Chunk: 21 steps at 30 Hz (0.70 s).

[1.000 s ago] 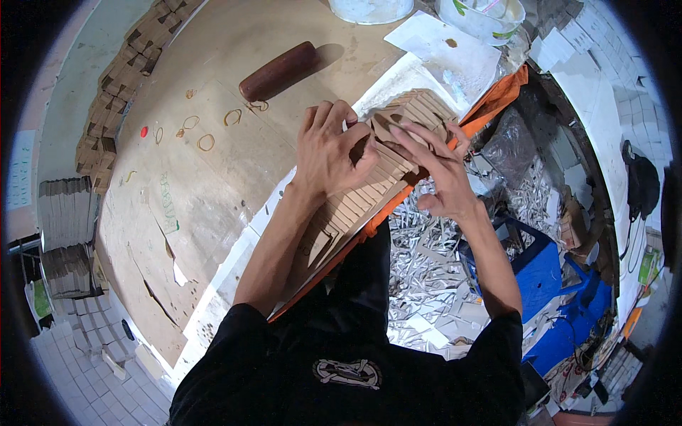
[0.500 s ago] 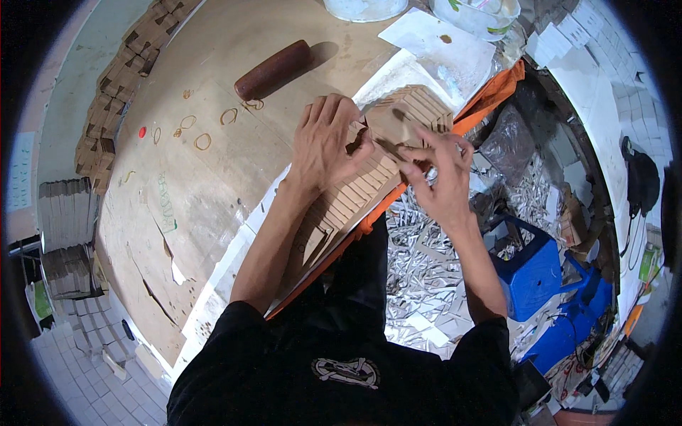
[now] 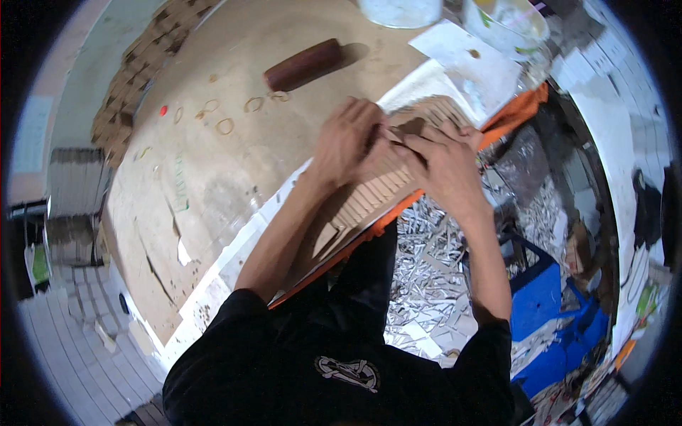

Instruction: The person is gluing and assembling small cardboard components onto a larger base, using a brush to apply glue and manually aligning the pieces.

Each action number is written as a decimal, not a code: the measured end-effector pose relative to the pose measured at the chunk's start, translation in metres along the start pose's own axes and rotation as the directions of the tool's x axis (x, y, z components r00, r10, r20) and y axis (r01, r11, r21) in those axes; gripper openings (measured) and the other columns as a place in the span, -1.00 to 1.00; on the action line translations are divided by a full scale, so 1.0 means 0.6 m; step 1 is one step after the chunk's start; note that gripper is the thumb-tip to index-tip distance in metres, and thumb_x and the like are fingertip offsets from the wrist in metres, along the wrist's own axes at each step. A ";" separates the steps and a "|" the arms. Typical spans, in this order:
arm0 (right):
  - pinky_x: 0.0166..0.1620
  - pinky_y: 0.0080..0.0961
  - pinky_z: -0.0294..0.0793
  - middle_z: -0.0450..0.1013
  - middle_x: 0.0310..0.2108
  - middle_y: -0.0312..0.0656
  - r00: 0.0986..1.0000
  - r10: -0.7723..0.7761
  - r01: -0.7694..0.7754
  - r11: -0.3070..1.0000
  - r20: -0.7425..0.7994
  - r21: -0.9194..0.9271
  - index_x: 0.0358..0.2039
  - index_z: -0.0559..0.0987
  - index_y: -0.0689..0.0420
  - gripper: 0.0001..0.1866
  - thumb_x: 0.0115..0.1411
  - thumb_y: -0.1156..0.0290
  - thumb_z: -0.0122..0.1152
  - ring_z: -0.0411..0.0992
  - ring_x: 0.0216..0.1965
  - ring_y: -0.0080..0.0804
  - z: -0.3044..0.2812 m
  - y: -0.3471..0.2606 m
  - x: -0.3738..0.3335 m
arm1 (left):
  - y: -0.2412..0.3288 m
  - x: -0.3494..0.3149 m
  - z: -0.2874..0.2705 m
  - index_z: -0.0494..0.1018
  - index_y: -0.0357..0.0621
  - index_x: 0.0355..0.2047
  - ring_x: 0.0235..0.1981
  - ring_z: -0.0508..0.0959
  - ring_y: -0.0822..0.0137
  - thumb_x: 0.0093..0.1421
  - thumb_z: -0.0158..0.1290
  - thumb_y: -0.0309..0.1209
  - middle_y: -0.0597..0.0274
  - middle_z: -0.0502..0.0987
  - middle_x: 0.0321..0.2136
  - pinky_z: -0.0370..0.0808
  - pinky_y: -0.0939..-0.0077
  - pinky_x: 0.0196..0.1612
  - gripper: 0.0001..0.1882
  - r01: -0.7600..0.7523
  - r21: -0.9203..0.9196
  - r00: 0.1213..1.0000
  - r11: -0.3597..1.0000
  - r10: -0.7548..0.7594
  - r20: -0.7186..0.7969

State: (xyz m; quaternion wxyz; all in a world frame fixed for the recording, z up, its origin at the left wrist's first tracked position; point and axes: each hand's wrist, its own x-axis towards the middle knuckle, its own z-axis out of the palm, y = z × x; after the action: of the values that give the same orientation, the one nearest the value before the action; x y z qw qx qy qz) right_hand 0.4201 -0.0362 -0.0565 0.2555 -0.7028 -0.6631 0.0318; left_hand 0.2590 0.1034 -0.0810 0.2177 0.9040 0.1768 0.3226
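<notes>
A long row of overlapping brown cardboard pieces (image 3: 369, 197) lies along the slanting table edge, fanned like shingles. Over its far half my two hands meet. My left hand (image 3: 349, 145) has its fingers curled and the thumb toward the right hand, closed on a cardboard piece mostly hidden beneath it. From the right my right hand (image 3: 447, 162) reaches in, fingers bent and pressed on the same piece; motion blurs the fingertips. Under the row runs a white sheet, with orange cloth (image 3: 515, 113) along the table's edge.
A dark red-brown cylinder (image 3: 304, 65) lies on the brown-covered table (image 3: 234, 163). White tubs (image 3: 506, 27) stand at the back. Paper scraps (image 3: 430, 284) cover the floor at right, beside a blue plastic stool (image 3: 536, 287). Stacked cardboard (image 3: 74, 181) stands at left.
The view has shifted, so the table appears farther right and the cylinder higher. My right hand's fingers have come down onto the cardboard, closer to my left hand, whose thumb gap has closed.
</notes>
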 end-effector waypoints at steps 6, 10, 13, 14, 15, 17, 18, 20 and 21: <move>0.08 -0.06 0.16 0.52 -0.07 -0.22 0.999 0.045 -0.048 0.977 -0.021 -0.210 0.04 0.62 -0.05 -0.66 0.28 0.19 0.24 0.38 0.00 -0.24 0.000 -0.020 0.000 | -0.003 -0.002 0.020 0.47 -0.19 -0.17 -0.10 0.45 -0.04 0.12 0.15 -0.28 0.00 0.45 -0.24 0.42 0.13 0.01 -0.69 0.068 0.139 0.994 0.988 -0.079 0.071; -0.02 -0.09 0.30 0.46 -0.03 -0.17 0.984 0.039 -0.110 0.900 -0.175 -0.422 0.10 0.53 0.07 -0.57 0.23 0.29 0.31 0.42 -0.02 -0.18 0.004 -0.092 -0.036 | -0.004 -0.009 0.026 0.41 -0.16 -0.05 -0.09 0.44 0.04 0.16 0.17 -0.24 0.06 0.42 -0.18 0.38 0.19 0.04 -0.59 0.020 0.410 1.000 0.912 -0.022 0.001; -0.07 -0.10 0.50 0.45 0.01 -0.06 0.930 -0.361 0.358 0.932 -0.072 -0.050 0.21 0.51 0.08 -0.47 0.22 0.34 0.34 0.47 -0.07 -0.09 0.052 -0.138 -0.113 | 0.028 0.004 0.017 0.41 -0.17 -0.08 -0.10 0.44 0.09 0.17 0.17 -0.24 0.07 0.42 -0.19 0.38 0.22 -0.01 -0.62 0.007 0.389 0.996 0.921 -0.039 0.075; 0.13 -0.06 0.49 0.46 -0.01 -0.04 0.908 -0.415 0.418 0.907 -0.059 0.051 0.19 0.53 0.11 -0.47 0.28 0.14 0.31 0.47 0.01 -0.08 0.063 -0.170 -0.132 | 0.023 0.004 0.026 0.41 -0.17 -0.10 -0.11 0.45 0.12 0.17 0.17 -0.24 0.09 0.42 -0.20 0.37 0.23 -0.04 -0.63 -0.011 0.431 0.998 0.902 -0.018 0.064; 0.19 -0.04 0.46 0.46 0.00 -0.04 0.900 -0.430 0.435 0.898 -0.070 0.072 0.16 0.55 0.11 -0.45 0.29 0.02 0.27 0.46 0.06 -0.08 0.081 -0.190 -0.149 | 0.021 0.001 0.023 0.41 -0.17 -0.10 -0.11 0.45 0.12 0.17 0.17 -0.24 0.09 0.42 -0.20 0.37 0.23 -0.04 -0.63 -0.016 0.442 0.998 0.897 -0.013 0.062; 0.26 -0.01 0.42 0.46 0.01 -0.04 0.896 -0.436 0.443 0.893 -0.085 0.082 0.13 0.56 0.11 -0.40 0.31 -0.10 0.22 0.45 0.10 -0.08 0.109 -0.195 -0.168 | 0.023 -0.002 0.026 0.41 -0.18 -0.15 -0.07 0.45 0.17 0.18 0.05 -0.26 0.09 0.44 -0.21 0.35 0.29 0.00 -0.69 -0.009 0.448 0.998 0.894 -0.017 0.056; 0.27 0.01 0.40 0.47 0.00 -0.06 0.903 -0.423 0.428 0.901 -0.075 0.069 0.11 0.57 0.10 -0.37 0.30 -0.17 0.18 0.44 0.12 -0.10 0.120 -0.189 -0.172 | 0.022 0.000 0.030 0.41 -0.18 -0.15 -0.07 0.45 0.17 0.18 0.05 -0.26 0.09 0.44 -0.21 0.35 0.29 0.00 -0.69 -0.021 0.449 0.998 0.893 -0.007 0.059; 0.29 0.07 0.36 0.51 0.03 -0.10 0.917 -0.397 0.397 0.917 -0.031 0.030 0.07 0.59 0.08 -0.37 0.29 -0.22 0.16 0.43 0.19 -0.20 0.124 -0.191 -0.181 | 0.026 0.007 0.041 0.41 -0.15 -0.12 -0.11 0.46 0.12 0.15 0.11 -0.35 0.11 0.43 -0.20 0.37 0.21 -0.02 -0.70 -0.112 0.519 0.993 0.847 0.079 0.086; 0.29 0.07 0.36 0.51 0.03 -0.10 0.924 -0.380 0.381 0.924 -0.033 0.022 0.07 0.59 0.08 -0.37 0.29 -0.22 0.16 0.43 0.19 -0.20 0.126 -0.189 -0.181 | 0.021 0.017 0.048 0.41 -0.15 -0.12 -0.11 0.46 0.12 0.15 0.11 -0.35 0.11 0.43 -0.20 0.37 0.21 -0.02 -0.70 -0.128 0.508 0.991 0.852 0.092 0.096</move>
State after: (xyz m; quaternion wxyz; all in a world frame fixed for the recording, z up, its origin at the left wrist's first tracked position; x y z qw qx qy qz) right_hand 0.2746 -0.1164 -0.1085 0.2762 -0.5575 -0.7827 -0.0189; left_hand 0.2880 0.0892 -0.0894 -0.0434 0.9483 0.1969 0.2450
